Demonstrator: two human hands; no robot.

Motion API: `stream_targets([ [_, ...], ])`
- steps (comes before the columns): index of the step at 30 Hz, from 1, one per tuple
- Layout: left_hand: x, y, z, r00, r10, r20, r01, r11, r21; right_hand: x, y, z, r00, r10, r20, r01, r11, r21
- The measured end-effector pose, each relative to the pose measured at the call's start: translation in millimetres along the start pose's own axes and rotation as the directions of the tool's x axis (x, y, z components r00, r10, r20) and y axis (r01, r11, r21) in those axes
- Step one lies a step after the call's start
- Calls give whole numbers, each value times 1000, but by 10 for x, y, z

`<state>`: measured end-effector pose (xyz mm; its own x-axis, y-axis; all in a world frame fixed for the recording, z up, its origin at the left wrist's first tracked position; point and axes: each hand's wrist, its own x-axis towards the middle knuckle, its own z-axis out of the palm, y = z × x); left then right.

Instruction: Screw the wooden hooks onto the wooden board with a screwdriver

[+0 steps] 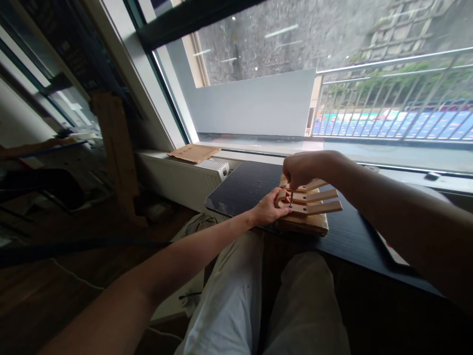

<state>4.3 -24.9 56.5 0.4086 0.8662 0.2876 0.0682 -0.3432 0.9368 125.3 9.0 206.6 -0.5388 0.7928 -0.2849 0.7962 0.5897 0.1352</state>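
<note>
A light wooden piece with several prongs lies on a brown cardboard-like block near the dark table's front edge. Dark round spots dot the prongs. My left hand grips the curved left end of the wooden piece, thumb along its near side. Above it, my right hand is closed around a thin dark tool that points down at the nearest prong. The tool's upper part is hidden inside the fist.
The dark table meets a window sill. A brown envelope lies on the ledge beside a white radiator. A flat object is under my right forearm. Another person's arm shows at far left.
</note>
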Motion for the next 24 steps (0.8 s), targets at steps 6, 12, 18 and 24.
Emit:
stream_targets([
  [6, -10, -44, 13, 999, 1, -33, -1, 1000, -18, -6, -21, -14, 1000, -1, 8, 1, 999, -40],
  [12, -18, 7, 32, 999, -31, -40, 30, 999, -22, -64, -36, -3, 1000, 16, -1, -16, 999, -51],
  [18, -22, 57, 31, 998, -44, -40, 43, 999, -27, -86, -7, -11, 1000, -8, -14, 8, 1000, -14],
  [24, -24, 27, 25, 999, -34, -35, 33, 999, -27, -74, 23, -13, 1000, -9, 5, 9, 1000, 14],
])
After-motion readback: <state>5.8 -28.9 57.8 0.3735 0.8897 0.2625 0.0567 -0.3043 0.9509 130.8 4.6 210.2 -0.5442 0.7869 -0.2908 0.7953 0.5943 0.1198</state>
